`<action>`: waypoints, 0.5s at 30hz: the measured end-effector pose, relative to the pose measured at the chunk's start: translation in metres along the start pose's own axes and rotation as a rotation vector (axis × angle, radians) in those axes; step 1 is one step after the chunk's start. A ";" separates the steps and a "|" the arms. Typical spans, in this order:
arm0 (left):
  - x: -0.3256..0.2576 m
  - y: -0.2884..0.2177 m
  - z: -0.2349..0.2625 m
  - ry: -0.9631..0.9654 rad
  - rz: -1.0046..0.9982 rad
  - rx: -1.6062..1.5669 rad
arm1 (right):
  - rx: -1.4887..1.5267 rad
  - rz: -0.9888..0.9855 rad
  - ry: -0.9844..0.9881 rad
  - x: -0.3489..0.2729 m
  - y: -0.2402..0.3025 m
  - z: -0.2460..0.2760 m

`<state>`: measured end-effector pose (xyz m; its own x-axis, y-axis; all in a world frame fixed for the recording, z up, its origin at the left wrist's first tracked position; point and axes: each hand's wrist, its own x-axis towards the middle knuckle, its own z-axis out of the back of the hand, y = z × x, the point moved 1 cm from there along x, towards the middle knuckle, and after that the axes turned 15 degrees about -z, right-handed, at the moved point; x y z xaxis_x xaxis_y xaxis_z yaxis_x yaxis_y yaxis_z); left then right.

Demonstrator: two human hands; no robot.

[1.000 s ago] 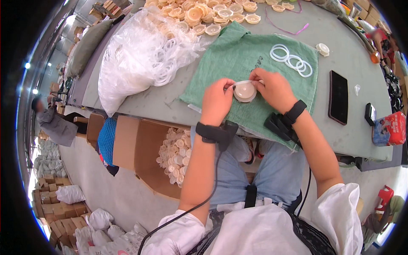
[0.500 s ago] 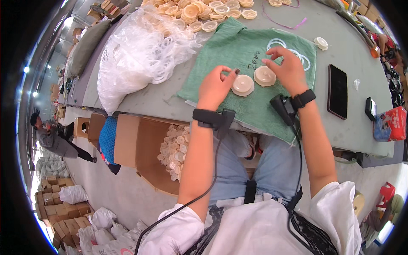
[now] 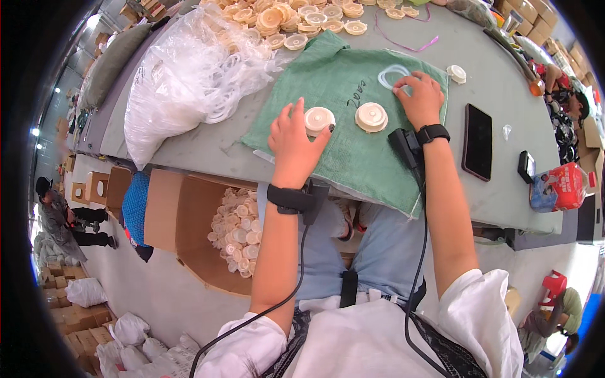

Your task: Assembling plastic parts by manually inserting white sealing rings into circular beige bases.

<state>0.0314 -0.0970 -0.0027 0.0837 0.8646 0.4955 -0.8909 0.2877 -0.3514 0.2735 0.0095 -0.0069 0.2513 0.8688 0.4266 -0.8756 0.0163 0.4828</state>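
A green woven sack (image 3: 340, 154) lies flat on the table under both hands. My left hand (image 3: 295, 143) has its fingers spread at the left of a round cream plastic lid (image 3: 319, 120), its thumb at the lid's lower right edge. A second cream lid (image 3: 372, 117) lies on the sack between my hands, touched by neither. My right hand (image 3: 421, 101) is closed at the edge of some thin, translucent white rings (image 3: 383, 77), its thumb and forefinger drawn together on them. Part of the rings is hidden by that hand.
A clear plastic bag (image 3: 170, 94) of white rings stands left; many cream lids (image 3: 271, 20) are heaped behind. A phone (image 3: 477, 142), a small black device (image 3: 527, 167) and a red-labelled bottle (image 3: 559, 188) sit right. An open carton (image 3: 167, 214) of small parts stands below the table edge.
My left hand has opened its fingers and shifted left, the nearer lid shifting with it. My right hand has come down onto the rings, which look more bunched. The whole view has shifted slightly.
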 end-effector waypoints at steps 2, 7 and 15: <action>0.000 -0.005 0.005 -0.047 -0.015 -0.037 | 0.014 -0.036 0.046 0.001 0.002 0.001; 0.013 -0.016 0.028 -0.238 -0.120 -0.279 | 0.358 0.080 -0.063 0.011 0.005 -0.016; 0.041 -0.063 -0.008 -0.235 -0.114 -0.357 | 0.124 0.226 -0.009 0.030 -0.048 -0.020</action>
<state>0.0947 -0.0762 0.0335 0.0318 0.7140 0.6994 -0.6686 0.5354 -0.5161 0.3144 0.0449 -0.0325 0.0593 0.8393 0.5404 -0.8525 -0.2391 0.4648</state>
